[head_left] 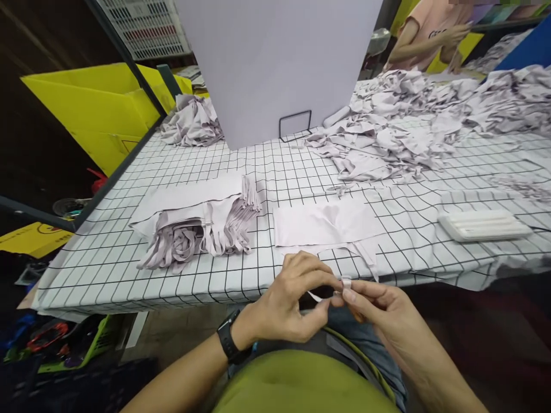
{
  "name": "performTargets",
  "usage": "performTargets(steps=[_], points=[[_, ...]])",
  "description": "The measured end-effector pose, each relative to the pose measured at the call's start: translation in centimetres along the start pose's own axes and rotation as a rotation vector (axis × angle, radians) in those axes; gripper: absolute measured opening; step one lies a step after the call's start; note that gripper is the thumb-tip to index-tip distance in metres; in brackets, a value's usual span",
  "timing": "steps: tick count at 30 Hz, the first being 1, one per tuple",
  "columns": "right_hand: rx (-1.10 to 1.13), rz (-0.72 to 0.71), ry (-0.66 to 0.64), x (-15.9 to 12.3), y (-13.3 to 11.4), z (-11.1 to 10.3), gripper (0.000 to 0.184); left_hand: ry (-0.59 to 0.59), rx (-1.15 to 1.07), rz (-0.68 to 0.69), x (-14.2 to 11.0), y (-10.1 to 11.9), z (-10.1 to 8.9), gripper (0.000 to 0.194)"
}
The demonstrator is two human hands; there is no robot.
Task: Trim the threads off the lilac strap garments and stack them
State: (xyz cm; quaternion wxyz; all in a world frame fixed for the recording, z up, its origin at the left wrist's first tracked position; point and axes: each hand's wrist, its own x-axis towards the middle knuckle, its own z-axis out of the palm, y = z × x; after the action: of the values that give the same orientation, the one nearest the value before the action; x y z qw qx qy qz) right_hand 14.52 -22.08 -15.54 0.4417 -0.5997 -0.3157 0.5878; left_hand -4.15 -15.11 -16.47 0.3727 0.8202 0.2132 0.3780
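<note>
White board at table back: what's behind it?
The white board hides the table behind it. Beside it show a fabric pile on the left and loose fabric heaps on the right.

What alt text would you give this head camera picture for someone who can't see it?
Left hand and right hand pinch a thin pale strap at the edge of a grid-patterned table. Stacked garments and a flat garment lie beyond.
</note>
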Motion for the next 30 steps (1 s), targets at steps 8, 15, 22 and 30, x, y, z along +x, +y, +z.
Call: performTargets(steps=[8, 15, 22, 30], points=[[-0.303, -0.278, 0.098, 1.8, 0.7, 1.0, 0.027, 0.194, 0.183, -0.133, -0.8, -2.6, -0.3, 0.020], [-0.122, 0.045, 0.097, 3.6, 0.0, 2.0, 0.041, -0.085, 0.627, -0.206, 2.0, -7.3, -0.5, 0.017], [0.011, 0.079, 0.110, 5.7, -0.6, 2.1, 0.042, -0.113, 0.675, -0.163, 3.7, -9.0, -0.1, 0.013], [0.163, 0.217, 0.092, 8.1, -0.8, 2.0, 0.046, -0.020, 0.475, -0.108, 4.2, -9.4, -0.2, 0.012]])
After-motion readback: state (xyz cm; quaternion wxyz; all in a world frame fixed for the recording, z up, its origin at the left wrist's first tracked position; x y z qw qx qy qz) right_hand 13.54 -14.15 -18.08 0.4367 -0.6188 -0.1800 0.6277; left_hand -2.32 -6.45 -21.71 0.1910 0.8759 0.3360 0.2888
